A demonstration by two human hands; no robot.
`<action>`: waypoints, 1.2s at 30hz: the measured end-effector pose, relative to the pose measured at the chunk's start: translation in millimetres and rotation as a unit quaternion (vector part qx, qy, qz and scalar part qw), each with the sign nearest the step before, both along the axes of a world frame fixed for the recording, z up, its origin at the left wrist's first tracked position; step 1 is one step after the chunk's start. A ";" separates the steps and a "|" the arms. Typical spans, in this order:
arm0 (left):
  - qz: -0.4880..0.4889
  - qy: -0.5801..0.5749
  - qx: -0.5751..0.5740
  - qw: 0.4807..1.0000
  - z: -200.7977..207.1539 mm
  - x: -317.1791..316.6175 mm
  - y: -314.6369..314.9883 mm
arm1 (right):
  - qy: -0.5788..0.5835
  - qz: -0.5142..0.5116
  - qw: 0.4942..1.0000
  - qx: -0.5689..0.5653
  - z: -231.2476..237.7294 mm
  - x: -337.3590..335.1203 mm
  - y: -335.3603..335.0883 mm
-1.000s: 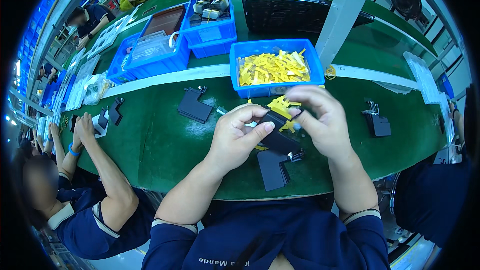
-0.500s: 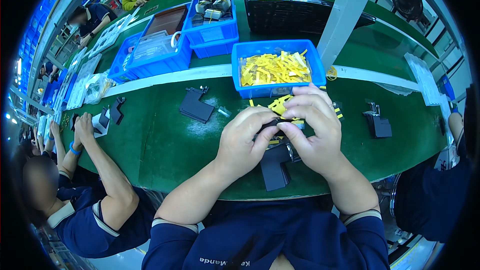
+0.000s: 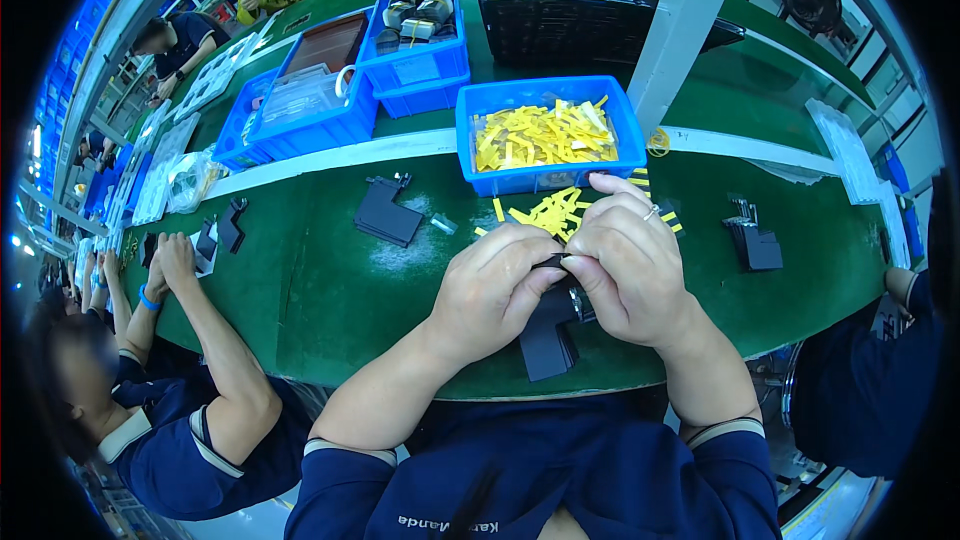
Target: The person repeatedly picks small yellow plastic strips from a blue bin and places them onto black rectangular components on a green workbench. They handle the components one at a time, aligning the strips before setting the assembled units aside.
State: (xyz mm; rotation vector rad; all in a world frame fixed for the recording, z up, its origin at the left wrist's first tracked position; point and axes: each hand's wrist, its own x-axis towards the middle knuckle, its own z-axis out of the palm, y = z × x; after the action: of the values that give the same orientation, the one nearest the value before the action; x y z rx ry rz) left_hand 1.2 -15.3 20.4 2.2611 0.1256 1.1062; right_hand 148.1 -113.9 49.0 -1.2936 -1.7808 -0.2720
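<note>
My left hand and my right hand meet above the green table, fingertips pinched around a small black part. Most of that part is hidden by the fingers, so its full shape does not show. Just below the hands lies a stack of black L-shaped pieces with small metal bits at its upper end. Beyond my fingers, loose yellow strips are scattered on the table. A ring shows on a finger of my right hand.
A blue bin of yellow strips stands ahead. More black L-shaped pieces lie left and right. Other blue bins and a grey post stand farther back. A co-worker's hands are busy at the left.
My fingers have drawn closer together around the black part, and my right fingers are more curled. The view has shifted slightly. The far person in yellow-green has raised their hands.
</note>
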 end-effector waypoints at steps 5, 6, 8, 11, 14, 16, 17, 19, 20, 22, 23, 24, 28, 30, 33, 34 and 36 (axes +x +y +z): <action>-0.018 0.010 -0.088 0.996 -1.3 -0.9 1.8 | 0.025 -0.016 0.999 0.039 -4.9 2.1 2.0; -0.020 0.003 -0.134 0.991 -8.2 -1.2 2.2 | 0.045 -0.026 0.997 0.055 -3.0 2.2 2.7; -0.032 -0.019 -0.224 0.974 -12.2 -0.8 2.4 | 0.073 -0.080 0.991 0.078 4.0 2.9 1.1; -0.055 -0.054 -0.308 0.948 -12.7 1.3 2.9 | 0.055 -0.130 0.984 0.106 -2.5 7.6 2.5; -0.051 -0.064 -0.284 0.955 -17.4 2.8 3.5 | 0.065 -0.119 0.987 0.082 -6.4 8.5 1.8; -0.041 -0.045 -0.249 0.966 -17.5 0.9 4.9 | 0.305 -0.050 0.950 -0.031 -5.1 6.9 -1.3; -0.038 -0.048 -0.250 0.966 -18.1 1.2 4.8 | 0.418 -0.013 0.904 -0.088 -4.7 6.6 -2.5; -0.036 -0.053 -0.252 0.966 -19.0 4.3 3.9 | 0.615 0.107 0.767 -0.151 -6.7 10.1 -1.9; -0.045 -0.045 -0.269 0.961 -18.6 4.3 4.3 | 0.644 0.137 0.734 -0.166 -7.4 11.1 -1.4; -0.054 -0.029 -0.302 0.951 -17.7 1.6 5.9 | 0.583 0.103 0.795 -0.131 -7.9 10.7 1.3; -0.060 -0.035 -0.315 0.947 -16.7 1.7 5.5 | 0.480 0.032 0.873 -0.076 -7.6 8.9 3.3; -0.065 -0.041 -0.328 0.941 -15.5 1.8 5.2 | 0.365 -0.039 0.930 -0.019 -7.3 7.7 4.6; -0.057 -0.044 -0.344 0.936 -20.3 1.6 5.8 | 0.175 -0.104 0.979 0.020 -4.0 5.3 0.1; -0.066 -0.049 -0.354 0.932 -19.0 1.6 5.8 | 0.151 -0.102 0.983 0.027 -4.0 4.9 1.5; -0.078 -0.042 -0.373 0.924 -15.9 1.8 5.8 | 0.158 -0.097 0.982 0.021 -7.1 4.4 2.6; -0.081 -0.037 -0.380 0.921 -15.6 1.6 5.9 | 0.168 -0.094 0.981 0.016 -8.3 3.8 2.9; -0.082 -0.031 -0.389 0.917 -17.3 1.2 6.8 | 0.173 -0.101 0.980 0.008 -8.1 2.1 3.0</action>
State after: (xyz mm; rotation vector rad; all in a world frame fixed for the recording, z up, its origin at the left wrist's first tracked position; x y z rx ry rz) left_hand 2.4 -8.5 3.0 1.4904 0.2876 0.8332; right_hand 150.2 -110.9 41.0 -1.4166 -1.3559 -0.1598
